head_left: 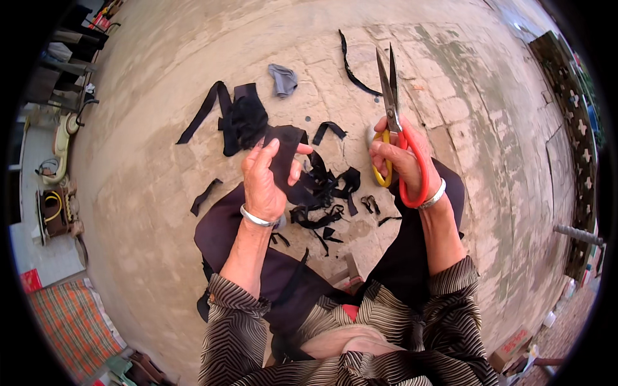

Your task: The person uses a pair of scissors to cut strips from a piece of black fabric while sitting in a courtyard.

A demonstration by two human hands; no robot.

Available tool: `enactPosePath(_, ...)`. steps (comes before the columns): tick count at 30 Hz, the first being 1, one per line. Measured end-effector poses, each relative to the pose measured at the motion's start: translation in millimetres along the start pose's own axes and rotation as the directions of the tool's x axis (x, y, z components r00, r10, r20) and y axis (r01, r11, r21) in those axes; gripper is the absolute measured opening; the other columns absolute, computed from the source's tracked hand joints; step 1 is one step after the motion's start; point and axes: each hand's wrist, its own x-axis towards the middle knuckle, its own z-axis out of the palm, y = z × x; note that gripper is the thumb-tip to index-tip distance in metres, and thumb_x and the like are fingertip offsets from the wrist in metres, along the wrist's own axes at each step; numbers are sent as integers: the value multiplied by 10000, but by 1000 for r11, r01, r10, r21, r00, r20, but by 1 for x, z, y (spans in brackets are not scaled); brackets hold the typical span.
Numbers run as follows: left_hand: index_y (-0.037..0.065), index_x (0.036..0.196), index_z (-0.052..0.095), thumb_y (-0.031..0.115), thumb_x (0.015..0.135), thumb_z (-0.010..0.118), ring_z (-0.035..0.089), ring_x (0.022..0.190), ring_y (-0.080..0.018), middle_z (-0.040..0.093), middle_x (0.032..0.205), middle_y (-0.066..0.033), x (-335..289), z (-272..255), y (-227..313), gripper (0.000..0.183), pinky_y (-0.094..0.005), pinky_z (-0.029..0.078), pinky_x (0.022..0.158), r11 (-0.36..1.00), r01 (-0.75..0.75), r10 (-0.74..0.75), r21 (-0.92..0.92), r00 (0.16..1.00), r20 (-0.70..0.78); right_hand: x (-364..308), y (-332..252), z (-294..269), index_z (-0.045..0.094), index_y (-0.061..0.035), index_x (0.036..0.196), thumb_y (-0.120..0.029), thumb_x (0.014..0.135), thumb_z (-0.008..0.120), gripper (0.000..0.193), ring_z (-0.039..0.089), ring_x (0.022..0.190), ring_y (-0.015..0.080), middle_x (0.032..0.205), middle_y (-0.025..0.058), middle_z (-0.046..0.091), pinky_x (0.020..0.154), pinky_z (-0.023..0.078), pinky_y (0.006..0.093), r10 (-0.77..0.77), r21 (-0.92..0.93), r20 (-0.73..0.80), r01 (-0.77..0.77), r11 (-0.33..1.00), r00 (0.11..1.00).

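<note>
My left hand (262,183) is raised over my lap, its thumb and fingers closed on a dark piece of cloth (283,154) that hangs between them. In my right hand (415,154) is a pair of scissors (393,119) with one red and one yellow handle. The blades point away from me and are slightly parted, well apart from the cloth. Below and between my hands, a heap of black cloth scraps (318,183) lies on the ground. Farther out to the left rests a bundle of black cloth (248,121) with strips trailing from it.
A crumpled grey cloth (282,80) and a long black strip (348,64) lie on the cracked paved ground (450,77). Off to the left are furniture and a checked cloth (74,328). A patterned low wall (582,154) runs along the right, with a cardboard box (514,344) nearer me.
</note>
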Motion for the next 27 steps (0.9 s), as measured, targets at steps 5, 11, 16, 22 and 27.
enactPosePath(5,-60,1189,526,168,965,450,686,846,-274,644,1129,-287,0,2,2,328,-362,564,750,990,41,-16,-138,983,183,3,-2,18,490,-36,1080,-10,854,645,276,666,726,141,814,75,628,615,528,241,-26,14,92,24,1000,995)
enactPosePath(11,-104,1333,425,-13,790,470,568,1203,-374,539,1310,-306,1,3,8,552,-470,453,1058,969,79,-14,-233,963,268,5,12,35,488,-40,1122,68,833,623,337,645,905,148,928,97,631,786,534,264,-71,109,156,55,993,985)
enactPosePath(16,-77,1301,474,-72,697,455,570,1215,-369,577,1292,-271,-1,3,8,604,-461,413,1094,986,-43,81,-162,968,237,6,18,50,466,-41,1176,118,788,592,438,587,993,145,1072,49,537,824,497,264,-160,47,253,153,987,954)
enactPosePath(22,-60,1347,433,-126,619,399,556,1235,-370,534,1349,-260,-3,-8,17,732,-477,441,1085,987,23,16,-161,971,240,2,21,69,454,-67,1184,145,702,536,533,505,815,136,1043,38,515,766,473,276,-282,12,392,302,953,876)
enactPosePath(27,-39,1367,411,-134,592,388,505,1288,-376,485,1390,-269,-4,-6,22,781,-483,456,1076,977,-52,96,-207,974,205,-4,23,64,470,-50,1180,82,796,570,418,555,861,113,873,31,543,787,475,260,-163,-124,387,226,966,908)
